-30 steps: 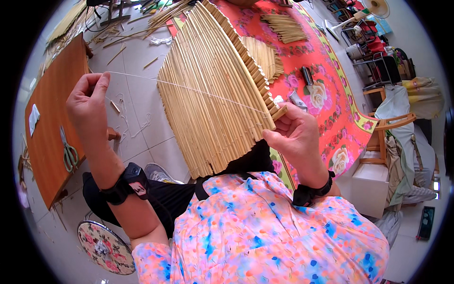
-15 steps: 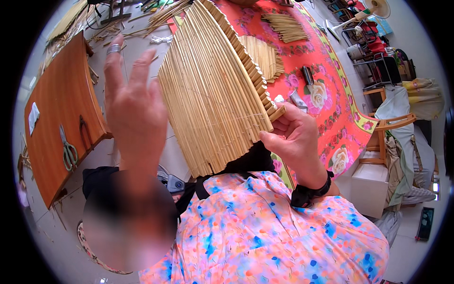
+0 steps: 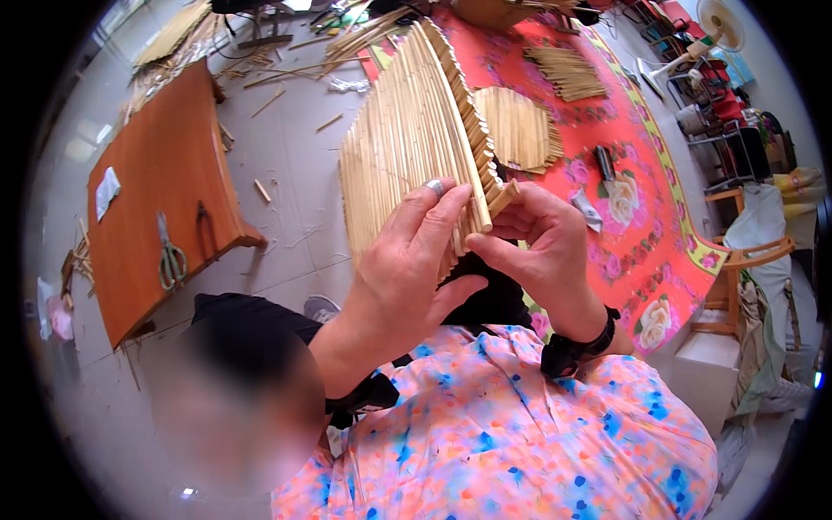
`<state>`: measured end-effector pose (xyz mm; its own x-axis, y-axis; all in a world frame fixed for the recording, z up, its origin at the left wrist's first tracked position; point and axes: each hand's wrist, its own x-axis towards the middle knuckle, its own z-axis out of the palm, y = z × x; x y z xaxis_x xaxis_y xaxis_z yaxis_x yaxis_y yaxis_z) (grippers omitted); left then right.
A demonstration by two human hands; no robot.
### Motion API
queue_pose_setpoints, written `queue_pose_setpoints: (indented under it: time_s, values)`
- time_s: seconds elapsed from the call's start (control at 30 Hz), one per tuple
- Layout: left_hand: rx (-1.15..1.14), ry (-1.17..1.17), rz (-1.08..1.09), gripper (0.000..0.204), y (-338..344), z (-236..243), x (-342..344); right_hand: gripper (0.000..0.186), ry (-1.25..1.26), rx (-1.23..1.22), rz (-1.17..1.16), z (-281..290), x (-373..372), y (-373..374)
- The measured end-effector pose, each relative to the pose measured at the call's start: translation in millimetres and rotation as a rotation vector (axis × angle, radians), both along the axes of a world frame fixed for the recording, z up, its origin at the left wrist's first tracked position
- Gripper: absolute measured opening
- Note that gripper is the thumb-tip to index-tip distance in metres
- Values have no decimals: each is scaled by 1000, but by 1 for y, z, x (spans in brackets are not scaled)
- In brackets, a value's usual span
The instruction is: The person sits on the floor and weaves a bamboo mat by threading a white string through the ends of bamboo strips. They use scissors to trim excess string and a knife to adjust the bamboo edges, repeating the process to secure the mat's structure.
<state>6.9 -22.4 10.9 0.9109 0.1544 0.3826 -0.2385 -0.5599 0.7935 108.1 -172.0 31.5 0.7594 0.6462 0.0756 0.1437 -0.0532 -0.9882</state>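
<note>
A panel of straw-coloured reed stalks (image 3: 394, 130), set side by side, leans away in front of me. Short cut stalk ends line its right edge. My right hand (image 3: 546, 238) pinches the panel's near right corner, thumb on the front and fingers curled behind a short stalk (image 3: 504, 198) that sticks out there. My left hand (image 3: 407, 251), a ring on one finger, lies over the panel's lower part. Its fingers are stretched out with the tips at the right-edge stalk, and its thumb stands apart below. The panel's back is hidden.
On the red flowered mat (image 3: 659, 286) lie a smaller reed panel (image 3: 516, 130), a stalk bundle (image 3: 568, 74) and a dark cylinder (image 3: 604, 162). Scissors (image 3: 172, 260) and pliers (image 3: 205, 227) rest on a brown wooden table (image 3: 143, 208) at left. A fan (image 3: 719, 26) stands far right.
My left hand has come down from above the floor, left of the panel, onto the panel's lower right part. My right hand keeps its pinch at the corner. The whole view has shifted.
</note>
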Motion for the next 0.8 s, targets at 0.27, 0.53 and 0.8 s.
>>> queue_pose_setpoints:
  time_s: [0.27,0.53,0.8]
  values:
    - [170,-226,409,48,14,-11,-7,30,-9,206,236,-6,2,41]
    - [195,-216,658,42,23,0,-14,21,-38,319,312,-22,7,77]
    - [130,-207,774,41,33,-1,-11,17,-163,342,241,-28,11,97]
